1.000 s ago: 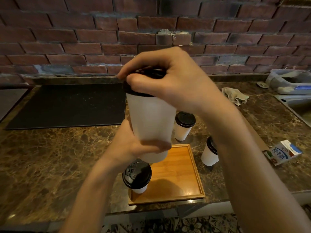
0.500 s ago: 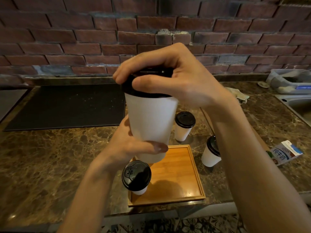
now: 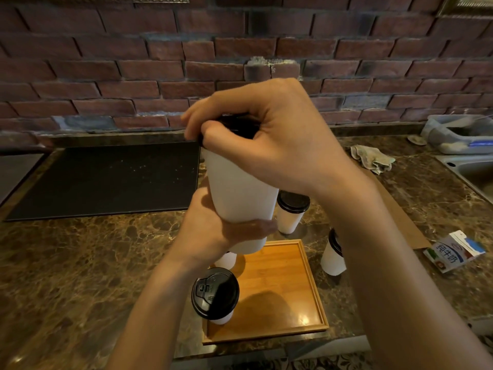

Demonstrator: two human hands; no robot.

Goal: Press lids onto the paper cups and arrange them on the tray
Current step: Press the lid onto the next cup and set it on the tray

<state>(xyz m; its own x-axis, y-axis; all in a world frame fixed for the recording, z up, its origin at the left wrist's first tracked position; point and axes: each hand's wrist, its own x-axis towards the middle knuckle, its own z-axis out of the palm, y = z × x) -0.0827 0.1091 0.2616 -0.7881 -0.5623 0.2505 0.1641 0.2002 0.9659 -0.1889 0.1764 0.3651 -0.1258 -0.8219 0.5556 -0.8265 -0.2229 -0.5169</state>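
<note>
Fig.: L hand [image 3: 213, 231] grips white paper cup [image 3: 240, 188] low on its wall, held above far-left of wooden tray [image 3: 293, 276]. R hand [image 3: 269, 134] curls over black lid [image 3: 240, 126] on cup top. Lidded cup [image 3: 215, 292] stands near-left on tray.

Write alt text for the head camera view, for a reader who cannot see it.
The left hand grips a white paper cup while the right hand presses a black lid onto it. Below, a wooden tray on the counter holds a lidded cup at its near left corner; two more lidded cups stand off the tray.
</note>
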